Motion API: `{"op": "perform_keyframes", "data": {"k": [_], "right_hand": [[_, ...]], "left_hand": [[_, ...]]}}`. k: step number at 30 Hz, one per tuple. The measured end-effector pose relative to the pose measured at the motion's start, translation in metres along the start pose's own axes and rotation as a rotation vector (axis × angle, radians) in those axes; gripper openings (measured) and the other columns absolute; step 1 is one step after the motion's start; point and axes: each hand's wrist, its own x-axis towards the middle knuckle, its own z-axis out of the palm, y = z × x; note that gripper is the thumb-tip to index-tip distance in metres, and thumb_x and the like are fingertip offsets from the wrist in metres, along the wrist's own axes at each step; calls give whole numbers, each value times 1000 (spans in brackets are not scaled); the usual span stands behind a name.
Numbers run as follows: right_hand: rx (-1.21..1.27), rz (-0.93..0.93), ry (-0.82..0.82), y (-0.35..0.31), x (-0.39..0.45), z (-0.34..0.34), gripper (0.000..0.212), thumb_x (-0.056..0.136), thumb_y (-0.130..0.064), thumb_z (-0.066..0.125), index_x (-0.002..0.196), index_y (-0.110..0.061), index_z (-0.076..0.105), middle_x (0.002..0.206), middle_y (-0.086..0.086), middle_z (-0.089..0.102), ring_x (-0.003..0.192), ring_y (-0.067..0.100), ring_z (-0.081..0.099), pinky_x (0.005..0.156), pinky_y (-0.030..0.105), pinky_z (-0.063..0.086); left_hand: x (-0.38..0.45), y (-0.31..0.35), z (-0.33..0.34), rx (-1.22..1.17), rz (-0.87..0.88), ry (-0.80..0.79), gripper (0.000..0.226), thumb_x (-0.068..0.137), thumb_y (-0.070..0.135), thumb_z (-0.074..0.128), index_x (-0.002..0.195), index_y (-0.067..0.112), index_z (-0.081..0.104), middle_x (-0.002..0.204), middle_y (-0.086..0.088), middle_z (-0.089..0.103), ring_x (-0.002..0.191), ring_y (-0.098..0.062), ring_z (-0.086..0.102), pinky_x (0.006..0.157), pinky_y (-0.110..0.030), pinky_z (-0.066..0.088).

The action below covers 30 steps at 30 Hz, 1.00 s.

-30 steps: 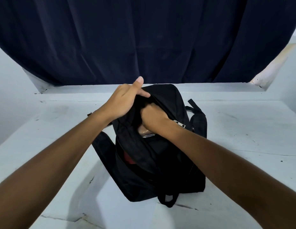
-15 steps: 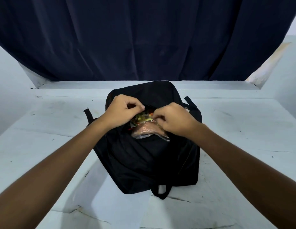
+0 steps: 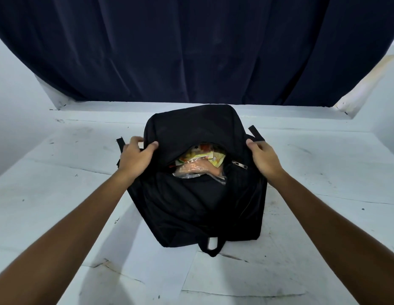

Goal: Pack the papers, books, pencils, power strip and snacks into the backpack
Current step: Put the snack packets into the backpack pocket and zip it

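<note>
Backpack (image 3: 202,194) sides gripped – left hand (image 3: 137,156), right hand (image 3: 263,157), fingers curled round fabric.

dim, cool bluish light; soft shadows beneath forearms; wide-angle bending at edges; slight softness throughout.

Black backpack (image 3: 198,201), navy curtain (image 3: 191,47)

Both hands moved off the opening and out to the sides of the backpack (image 3: 198,201): left hand (image 3: 137,156) now grips its left edge, right hand (image 3: 263,157) holds the right edge. Snacks (image 3: 200,162) in the gap are now fully exposed (a second ago the right hand was inside, covering them). Zipper pull (image 3: 240,165) lies clear beside the gap.
</note>
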Motion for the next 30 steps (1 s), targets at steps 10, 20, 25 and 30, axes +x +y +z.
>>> {"op": "perform_keyframes", "data": {"k": [10, 20, 25, 30], "right_hand": [[233, 303, -217, 16, 5, 5, 54, 70, -44, 82, 110, -11, 68, 97, 5, 74, 88, 24, 71, 78, 35, 57], [265, 237, -181, 18, 6, 11, 33, 85, -32, 72, 109, -11, 65, 98, 1, 69, 90, 20, 66, 71, 30, 53], [56, 133, -72, 27, 12, 12, 41, 81, -42, 72, 110, -14, 67, 99, 1, 68, 94, 22, 64, 82, 33, 51], [-348, 35, 3, 28, 4, -14, 43, 79, -54, 68, 95, -16, 55, 90, 1, 61, 85, 23, 59, 74, 35, 50]], "left_hand": [[10, -26, 8, -494, -371, -416, 53, 72, 48, 80, 113, 16, 70, 103, -4, 76, 95, -23, 72, 90, -40, 56], [7, -27, 16, -515, -424, -378, 45, 78, 45, 78, 110, 13, 69, 93, -3, 77, 91, -21, 72, 84, -36, 56], [11, -37, 19, -446, -314, -301, 57, 75, 52, 76, 116, 12, 69, 109, -2, 73, 99, -20, 69, 89, -34, 54], [-3, -35, 23, 199, 305, 271, 52, 78, 40, 73, 119, 14, 56, 116, -8, 59, 114, -27, 50, 95, -41, 46]]}}
